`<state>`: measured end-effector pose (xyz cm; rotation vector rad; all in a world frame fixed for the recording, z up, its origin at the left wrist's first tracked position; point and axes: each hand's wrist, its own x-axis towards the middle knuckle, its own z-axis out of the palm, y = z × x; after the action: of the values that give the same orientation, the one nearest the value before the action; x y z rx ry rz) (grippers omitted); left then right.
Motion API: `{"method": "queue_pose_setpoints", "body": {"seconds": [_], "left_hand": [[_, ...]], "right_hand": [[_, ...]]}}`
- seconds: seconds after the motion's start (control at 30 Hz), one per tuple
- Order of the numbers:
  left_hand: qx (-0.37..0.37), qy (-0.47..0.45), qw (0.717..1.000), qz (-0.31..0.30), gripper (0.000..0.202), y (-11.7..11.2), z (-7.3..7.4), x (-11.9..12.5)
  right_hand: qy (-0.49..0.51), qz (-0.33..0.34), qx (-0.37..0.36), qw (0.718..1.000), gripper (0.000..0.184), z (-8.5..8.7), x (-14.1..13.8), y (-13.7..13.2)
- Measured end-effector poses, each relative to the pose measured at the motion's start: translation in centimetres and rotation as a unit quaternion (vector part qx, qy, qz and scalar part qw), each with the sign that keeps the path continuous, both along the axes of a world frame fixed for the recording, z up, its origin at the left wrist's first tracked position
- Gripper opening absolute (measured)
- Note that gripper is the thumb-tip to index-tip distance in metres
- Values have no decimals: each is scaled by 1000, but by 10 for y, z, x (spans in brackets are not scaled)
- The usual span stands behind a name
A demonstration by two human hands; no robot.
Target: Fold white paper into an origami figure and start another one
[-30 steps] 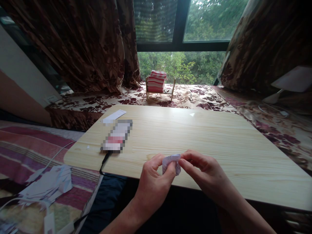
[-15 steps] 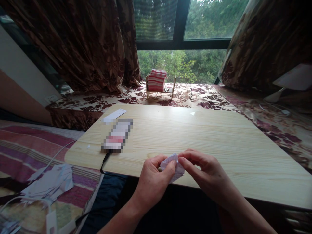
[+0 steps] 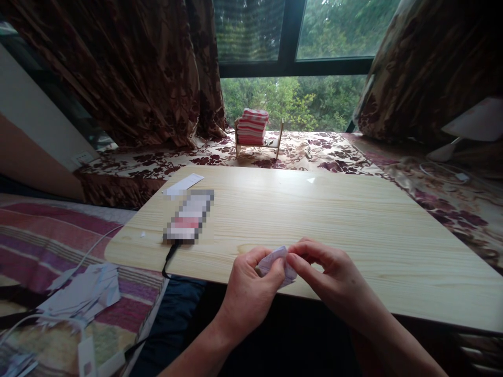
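A small folded piece of white paper (image 3: 271,259) is held over the near edge of the light wooden table (image 3: 334,214). My left hand (image 3: 249,288) grips it, thumb pressed on top and fingers curled underneath. At the paper's right edge, my right hand (image 3: 334,269) pinches with thumb and index finger together. The lower part of the paper and most of its folds are hidden by my fingers, so I cannot make out its full shape.
A pixelated slab with a black cable (image 3: 168,259) and a white paper strip (image 3: 184,185) lie on the table's left side. A pile of paper strips (image 3: 88,293) rests on the striped bedding. Beyond, a small rack (image 3: 280,141) holds folded red-and-white cloths (image 3: 252,127).
Both hands stay almost in place around the paper. Slightly less of the paper shows below my left thumb, and the view has shifted a little.
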<state>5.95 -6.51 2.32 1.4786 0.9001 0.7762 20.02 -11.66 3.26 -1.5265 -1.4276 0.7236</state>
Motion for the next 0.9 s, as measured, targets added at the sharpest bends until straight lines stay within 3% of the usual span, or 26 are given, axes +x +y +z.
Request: {"method": "queue_pose_setpoints", "body": {"seconds": [0.17, 0.27, 0.4, 0.63, 0.77, 0.9], "left_hand": [[-2, -9, 1000, -6, 21, -2, -3, 2], [-39, -41, 998, -16, 21, 0, -6, 2], [-113, -92, 989, -28, 23, 6, -3, -4], [-97, -92, 991, 20, 22, 4, 1, -3], [-84, -71, 994, 25, 22, 6, -2, 0], [-74, -44, 996, 5, 26, 9, -5, -4]], "right_hand": [[-33, -6, 2, 999, 25, -3, -3, -1], [-39, -19, 2, 999, 27, -5, -3, 0], [14, -50, 1, 999, 28, -10, 1, 2], [94, -83, 23, 992, 28, -16, -2, 2], [13, -78, 30, 996, 23, -15, 2, -5], [-164, -102, 131, 972, 17, -10, 14, -13]]}}
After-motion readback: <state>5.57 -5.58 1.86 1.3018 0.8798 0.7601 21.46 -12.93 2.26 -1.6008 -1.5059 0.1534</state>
